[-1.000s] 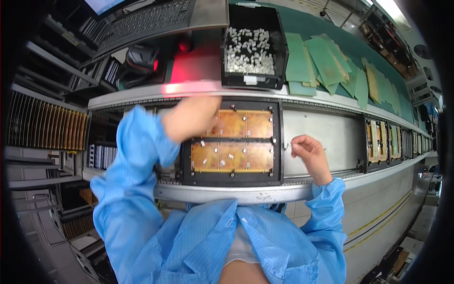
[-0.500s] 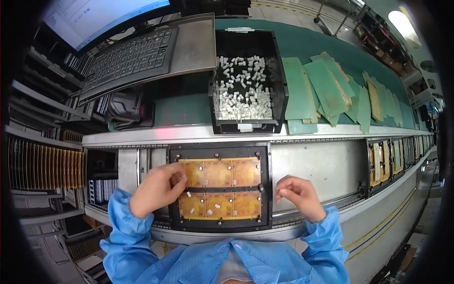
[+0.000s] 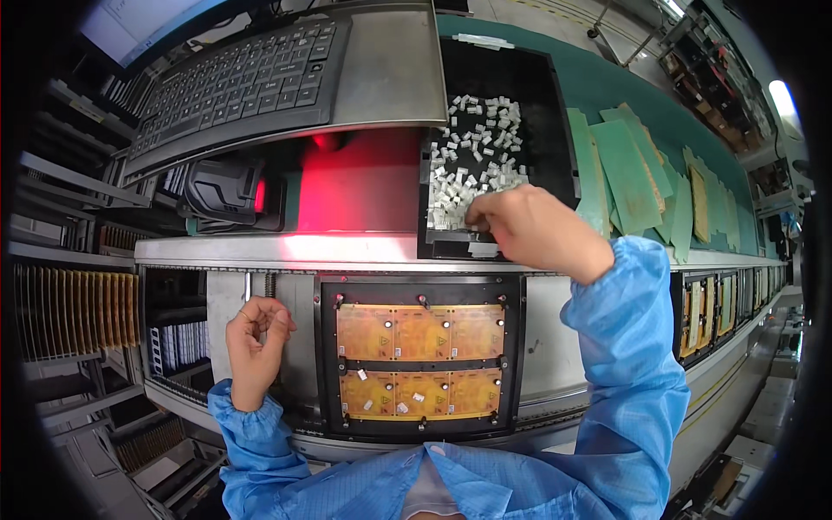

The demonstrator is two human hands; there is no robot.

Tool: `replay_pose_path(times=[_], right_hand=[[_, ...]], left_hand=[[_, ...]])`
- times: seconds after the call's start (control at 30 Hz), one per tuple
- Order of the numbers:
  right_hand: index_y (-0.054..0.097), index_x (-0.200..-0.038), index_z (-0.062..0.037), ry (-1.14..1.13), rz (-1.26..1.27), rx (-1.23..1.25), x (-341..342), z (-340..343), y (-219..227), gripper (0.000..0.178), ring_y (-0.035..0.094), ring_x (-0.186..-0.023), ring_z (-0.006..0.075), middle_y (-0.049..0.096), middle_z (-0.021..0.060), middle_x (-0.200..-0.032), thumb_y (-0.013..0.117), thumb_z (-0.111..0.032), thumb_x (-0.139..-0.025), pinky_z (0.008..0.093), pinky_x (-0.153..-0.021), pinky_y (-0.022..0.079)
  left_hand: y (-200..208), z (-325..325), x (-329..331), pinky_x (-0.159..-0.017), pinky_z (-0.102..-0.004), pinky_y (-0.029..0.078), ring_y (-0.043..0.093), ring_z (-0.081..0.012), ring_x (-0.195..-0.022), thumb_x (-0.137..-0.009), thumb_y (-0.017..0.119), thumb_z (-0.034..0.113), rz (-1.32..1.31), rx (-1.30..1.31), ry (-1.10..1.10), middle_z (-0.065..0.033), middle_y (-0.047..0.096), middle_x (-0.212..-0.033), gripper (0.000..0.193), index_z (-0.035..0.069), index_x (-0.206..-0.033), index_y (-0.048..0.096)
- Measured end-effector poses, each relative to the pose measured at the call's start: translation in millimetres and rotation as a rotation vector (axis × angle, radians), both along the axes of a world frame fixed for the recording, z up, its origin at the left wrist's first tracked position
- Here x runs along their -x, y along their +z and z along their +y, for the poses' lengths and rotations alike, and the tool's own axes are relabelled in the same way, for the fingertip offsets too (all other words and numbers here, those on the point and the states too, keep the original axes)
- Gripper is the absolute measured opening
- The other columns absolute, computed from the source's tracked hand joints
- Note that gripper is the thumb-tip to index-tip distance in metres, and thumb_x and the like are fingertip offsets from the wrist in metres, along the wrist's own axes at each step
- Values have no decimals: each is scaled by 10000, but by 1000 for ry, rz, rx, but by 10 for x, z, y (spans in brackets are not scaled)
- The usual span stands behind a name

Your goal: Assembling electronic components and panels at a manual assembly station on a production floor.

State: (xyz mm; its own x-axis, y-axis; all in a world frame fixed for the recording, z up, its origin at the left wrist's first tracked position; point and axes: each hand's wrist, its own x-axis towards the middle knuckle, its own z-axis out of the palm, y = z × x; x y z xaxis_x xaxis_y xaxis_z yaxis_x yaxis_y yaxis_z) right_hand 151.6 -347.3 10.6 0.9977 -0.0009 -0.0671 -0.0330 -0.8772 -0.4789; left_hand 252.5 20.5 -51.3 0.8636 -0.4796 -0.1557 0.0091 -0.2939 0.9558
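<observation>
My right hand (image 3: 542, 230) reaches over the front of a black bin (image 3: 542, 95), its bent fingertips closed among small white connectors (image 3: 451, 195). Exactly how many it grips is hidden. Left of the black frame (image 3: 425, 431), my left hand (image 3: 258, 347) hovers with curled fingers and thumb against them; whatever lies inside is hidden. That frame holds a panel of amber circuit boards (image 3: 422, 334) in two rows. Loose white connectors (image 3: 419, 398) lie on the lower row, and another (image 3: 362, 375) sits near the dark bar between the rows.
A keyboard (image 3: 251, 82) rests on a metal tray at the upper left, above a dark device (image 3: 227, 195) beside red light. Green sheets (image 3: 633, 169) are stacked right of the bin. More framed boards (image 3: 698, 316) stand along the conveyor; amber boards (image 3: 74, 312) are racked at left.
My right hand has gone from beside the frame up into the bin. My left hand has withdrawn leftward from the boards. The view has shifted, and red light shows more strongly left of the bin.
</observation>
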Motion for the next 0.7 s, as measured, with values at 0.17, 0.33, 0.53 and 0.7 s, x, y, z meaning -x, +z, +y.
replay_pose_path(times=[0.17,0.33,0.53,0.7], right_hand=[[697,-1081,-17,-92,-98,-39,-135,-66,-151,314,676,-921,398,706,227,-966,507,75,-849,421,-799,541],[695,-1013,2,-38,2,-56,-236,16,7,277,688,-902,349,716,188,-938,502,79,-831,386,-814,537],[696,-984,28,-252,-105,-41,-298,34,-167,269,694,-889,351,714,200,-911,493,93,-820,393,-822,541],[656,-1095,3,-205,-341,255,-366,-103,-509,296,634,-937,418,643,207,-1021,702,-10,-802,458,-833,511]], left_hand=[[-57,83,17,-653,-200,450,568,-55,-704,-974,627,107,-40,-5,-46,-8,631,-777,105,14,-934,598],[-79,77,22,-642,-198,451,565,-54,-695,-984,626,137,-63,11,-60,-12,630,-778,131,15,-941,602],[-56,64,57,-642,-200,452,576,-59,-710,-981,631,140,-84,-37,-102,-13,635,-801,124,18,-963,614],[28,17,71,-649,-201,462,585,-65,-719,-966,635,108,37,59,-94,-15,643,-814,101,25,-1024,626]])
